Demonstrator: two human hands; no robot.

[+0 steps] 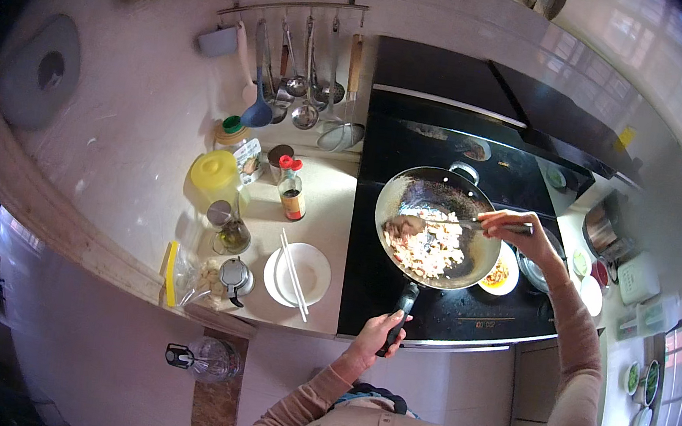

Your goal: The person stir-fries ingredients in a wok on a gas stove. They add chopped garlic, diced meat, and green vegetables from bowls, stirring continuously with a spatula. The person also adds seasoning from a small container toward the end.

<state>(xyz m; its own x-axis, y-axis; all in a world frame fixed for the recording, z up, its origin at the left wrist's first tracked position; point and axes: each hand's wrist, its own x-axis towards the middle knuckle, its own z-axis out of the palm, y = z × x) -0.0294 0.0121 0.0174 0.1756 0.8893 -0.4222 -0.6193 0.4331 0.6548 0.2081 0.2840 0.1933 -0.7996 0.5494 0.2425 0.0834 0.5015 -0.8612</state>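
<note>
A wok (482,256) stands on the black glass cooktop (368,248), with chopped, pale food (441,251) in its lower left part. My left hand (378,337) is closed around the wok's black handle (399,322). Above the wok's right side, my right hand (515,228) grips the handle of a spatula (406,224), whose blurred blade lies at the left of the food. Just right of the wok, partly behind its rim, sits a white oval dish (507,288) of reddish-yellow food (495,274). A lidded pan (532,268) is partly hidden behind my right forearm.
Left of the cooktop are a white bowl (275,272) with white chopsticks (293,274) across it, a red-capped sauce bottle (292,197), a moka pot (235,277) and a glass oil jug (233,235). Ladles (305,116) hang on the wall. Small bowls (581,263) stand at right.
</note>
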